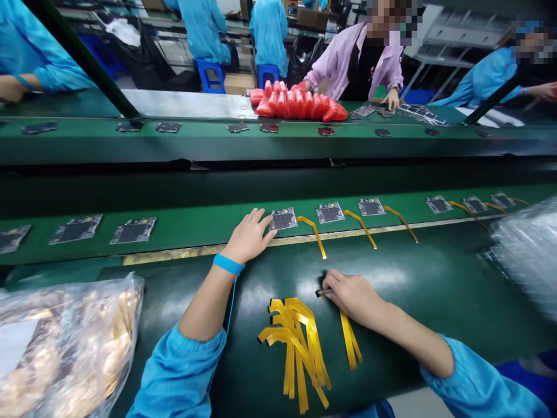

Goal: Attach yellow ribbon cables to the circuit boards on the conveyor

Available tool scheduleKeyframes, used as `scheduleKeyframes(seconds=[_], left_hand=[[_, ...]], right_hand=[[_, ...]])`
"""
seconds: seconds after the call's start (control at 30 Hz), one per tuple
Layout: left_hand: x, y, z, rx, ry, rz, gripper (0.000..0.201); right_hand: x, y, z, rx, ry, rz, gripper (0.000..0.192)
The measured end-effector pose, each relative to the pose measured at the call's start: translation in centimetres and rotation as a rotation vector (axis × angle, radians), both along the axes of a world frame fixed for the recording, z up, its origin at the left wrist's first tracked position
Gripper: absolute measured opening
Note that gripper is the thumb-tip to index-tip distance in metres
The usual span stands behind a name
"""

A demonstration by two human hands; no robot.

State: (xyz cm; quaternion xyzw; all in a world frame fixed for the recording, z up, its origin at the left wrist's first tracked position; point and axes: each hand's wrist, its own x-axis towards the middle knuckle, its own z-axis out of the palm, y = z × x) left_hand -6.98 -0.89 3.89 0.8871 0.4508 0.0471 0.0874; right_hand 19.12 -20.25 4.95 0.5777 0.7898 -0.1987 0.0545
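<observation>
My left hand reaches to the green belt with fingers spread. Its thumb and fingertips touch the left edge of a circuit board, which lies flat with a yellow flex cable running off its right side. My right hand is low over the green work surface, thumb and fingers pinched on a dark-ended flex cable, partly hidden by the fingers. Beneath that hand, yellow strips fan downward. Between my forearms lies a loose pile of yellow flex cables with black ends.
More boards sit along the near belt; those to the right have cables. A clear bag of cables lies at left, blurred clear plastic at right. Beyond are a raised belt with boards, red bundles and several co-workers.
</observation>
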Motion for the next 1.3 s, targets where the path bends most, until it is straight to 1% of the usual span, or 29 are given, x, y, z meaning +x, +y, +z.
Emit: scheduleKeyframes(seconds=[0.1, 0.17, 0.23, 0.33, 0.4, 0.47, 0.53, 0.63, 0.77, 0.83, 0.9, 1.0, 1.1, 1.2, 1.3], left_hand=[[-1.7, 0.5, 0.9, 0.002, -0.001, 0.030, 0.055], [-3.7, 1.2, 1.5, -0.007, 0.001, 0.078, 0.055], [-6.3, 2.3, 1.9, -0.027, 0.009, 0.157, 0.055], [-11.4, 4.3, 2.3, -0.048, 0.030, 0.296, 0.056], [-15.1, 5.4, 2.3, -0.052, 0.060, 0.392, 0.058], [-18.4, 6.3, 2.1, -0.090, 0.110, 0.464, 0.064], [-20.9, 6.9, 1.7, -0.140, 0.168, 0.484, 0.072], [-23.2, 7.4, 1.1, -0.187, 0.285, 0.456, 0.083], [-24.6, 7.8, 0.7, -0.228, 0.418, 0.425, 0.095], [-24.9, 7.9, 0.8, -0.224, 0.435, 0.404, 0.095], [-25.0, 8.1, 0.9, -0.204, 0.431, 0.379, 0.091], [-24.8, 8.4, 1.0, -0.176, 0.451, 0.354, 0.086], [-24.2, 8.6, 0.9, -0.164, 0.481, 0.342, 0.084], [-22.8, 8.4, 0.8, -0.155, 0.464, 0.325, 0.082], [-20.7, 8.0, 1.0, -0.142, 0.448, 0.292, 0.079]], right_hand=[[0.1, 0.1, 0.3, -0.038, 0.063, -0.037, 0.010], [0.4, 0.0, 0.4, -0.066, 0.147, -0.069, 0.010], [1.1, -0.1, 0.5, -0.087, 0.239, -0.103, 0.010], [2.6, 0.1, 1.1, -0.102, 0.361, -0.140, 0.014], [3.6, 0.4, 2.0, -0.136, 0.448, -0.147, 0.023], [4.4, 0.7, 3.4, -0.215, 0.552, -0.165, 0.030], [4.9, 0.8, 4.8, -0.316, 0.639, -0.213, 0.034], [4.9, 0.6, 6.6, -0.422, 0.728, -0.273, 0.034], [4.2, 0.7, 7.9, -0.483, 0.764, -0.240, 0.031], [3.5, 0.9, 8.0, -0.515, 0.790, -0.201, 0.029], [2.5, 1.2, 7.8, -0.543, 0.817, -0.166, 0.027], [0.3, 1.9, 6.1, -0.556, 0.842, -0.116, 0.026], [-2.1, 2.6, 3.5, -0.530, 0.817, -0.066, 0.019], [-3.8, 3.1, 1.1, -0.401, 0.652, -0.031, 0.010], [-4.5, 3.5, -0.1, -0.231, 0.493, 0.025, 0.008]])
